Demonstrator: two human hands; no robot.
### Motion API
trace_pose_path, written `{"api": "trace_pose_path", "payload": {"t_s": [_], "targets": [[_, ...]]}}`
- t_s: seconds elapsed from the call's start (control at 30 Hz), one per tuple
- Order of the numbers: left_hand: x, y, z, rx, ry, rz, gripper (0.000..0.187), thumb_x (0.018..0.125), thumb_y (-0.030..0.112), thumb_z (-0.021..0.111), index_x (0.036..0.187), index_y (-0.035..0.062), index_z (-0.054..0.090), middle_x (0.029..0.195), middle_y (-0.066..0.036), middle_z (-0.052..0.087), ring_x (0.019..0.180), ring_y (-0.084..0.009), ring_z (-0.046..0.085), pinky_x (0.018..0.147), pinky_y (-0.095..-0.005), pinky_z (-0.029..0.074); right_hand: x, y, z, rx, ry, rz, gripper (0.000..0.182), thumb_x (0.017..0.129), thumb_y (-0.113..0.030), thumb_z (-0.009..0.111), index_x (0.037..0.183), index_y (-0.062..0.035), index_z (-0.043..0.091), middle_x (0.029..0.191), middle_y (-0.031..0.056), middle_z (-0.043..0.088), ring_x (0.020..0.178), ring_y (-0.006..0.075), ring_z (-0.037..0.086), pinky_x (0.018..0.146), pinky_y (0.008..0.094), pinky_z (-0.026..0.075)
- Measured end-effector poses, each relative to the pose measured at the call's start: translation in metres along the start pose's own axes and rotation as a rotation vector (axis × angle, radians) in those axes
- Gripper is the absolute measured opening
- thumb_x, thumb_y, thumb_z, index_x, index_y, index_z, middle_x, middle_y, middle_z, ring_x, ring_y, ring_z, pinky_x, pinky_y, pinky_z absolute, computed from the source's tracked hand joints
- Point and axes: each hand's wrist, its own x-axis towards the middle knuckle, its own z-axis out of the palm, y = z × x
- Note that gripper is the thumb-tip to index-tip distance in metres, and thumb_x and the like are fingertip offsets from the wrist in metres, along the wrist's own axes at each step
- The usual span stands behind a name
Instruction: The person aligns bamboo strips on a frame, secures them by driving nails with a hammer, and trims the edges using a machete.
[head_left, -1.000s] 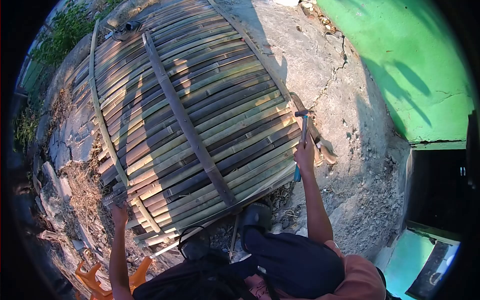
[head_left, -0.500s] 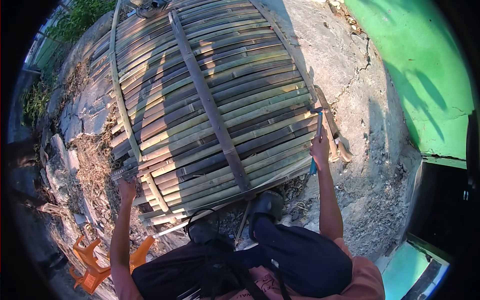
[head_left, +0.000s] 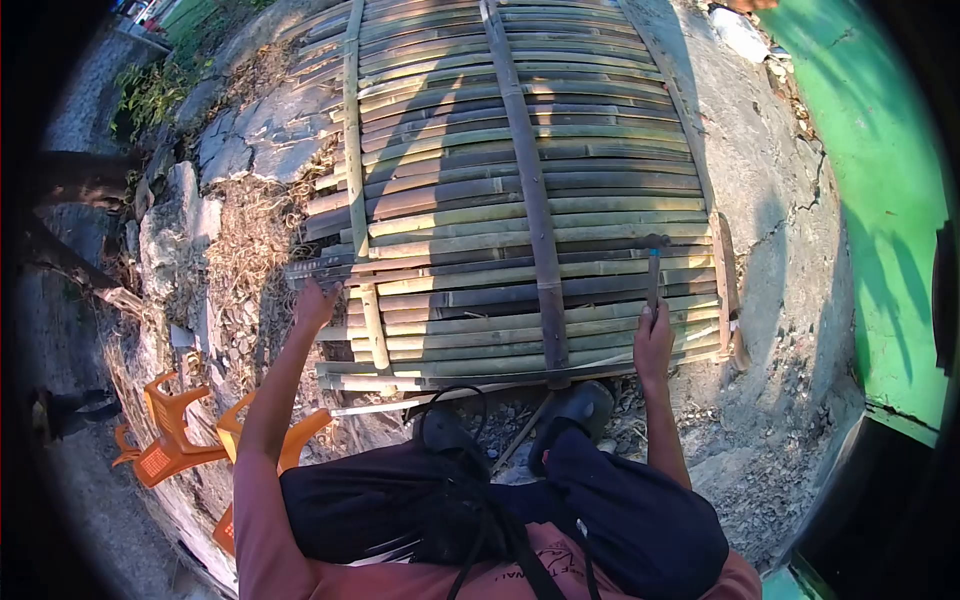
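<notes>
right hand [head_left: 654, 343] grips hammer [head_left: 653, 268] over bamboo mat [head_left: 520, 190] | left hand [head_left: 315, 305] holds a slat end [head_left: 305, 270] at the mat's edge

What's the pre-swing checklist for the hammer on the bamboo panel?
1. Right hand grips hammer handle: ok.
2. Hammer head over the slats of the panel, not the ground: ok.
3. Left hand on the panel's left edge, well apart from the hammer: ok.
4. Nail under the hammer head: cannot tell, too small.
5. Foot at the panel's near edge, clear of the hammer: ok.
6. Panel lies flat on the ground: cannot tell.
</notes>
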Motion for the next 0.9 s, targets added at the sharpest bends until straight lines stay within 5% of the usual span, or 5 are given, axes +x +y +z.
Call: {"api": "trace_pose_path", "payload": {"t_s": [0.07, 0.63, 0.9], "targets": [[0.005, -0.004, 0.000, 0.006, -0.020, -0.009, 0.094, 0.091, 0.069, 0.057, 0.140, -0.0098, 0.037, 0.120, -0.034, 0.063, 0.112, -0.0466, 0.064, 0.094, -0.0541, 0.051, -0.007, 0.004, 0.021, -0.078, -0.058, -0.187, 0.029, 0.104, -0.017, 0.047, 0.127, -0.0001, 0.053, 0.086, 0.0242, 0.065, 0.077, 0.0441, 0.063, 0.067, 0.0538, 0.042], [0.001, -0.001, -0.009, 0.039, -0.073, -0.009, 0.107, 0.091, 0.073, 0.053, 0.151, -0.0119, 0.028, 0.125, -0.033, 0.062, 0.116, -0.0443, 0.063, 0.097, -0.0515, 0.051, -0.017, -0.019, 0.060, -0.126, -0.216, -0.318, 0.034, 0.102, -0.012, 0.049, 0.135, -0.0014, 0.046, 0.101, 0.0317, 0.065, 0.093, 0.0534, 0.062, 0.076, 0.0592, 0.045], [-0.012, 0.019, -0.013, 0.265, 0.197, -0.055, 0.105, 0.087, 0.070, 0.061, 0.147, -0.0102, 0.030, 0.150, -0.032, 0.033, 0.141, -0.0444, 0.037, 0.112, -0.0546, 0.037, -0.013, -0.011, 0.066, -0.164, -0.299, -0.206, 0.037, 0.102, -0.011, 0.047, 0.137, -0.0014, 0.043, 0.101, 0.0356, 0.064, 0.094, 0.0553, 0.061, 0.077, 0.0608, 0.044]]}}
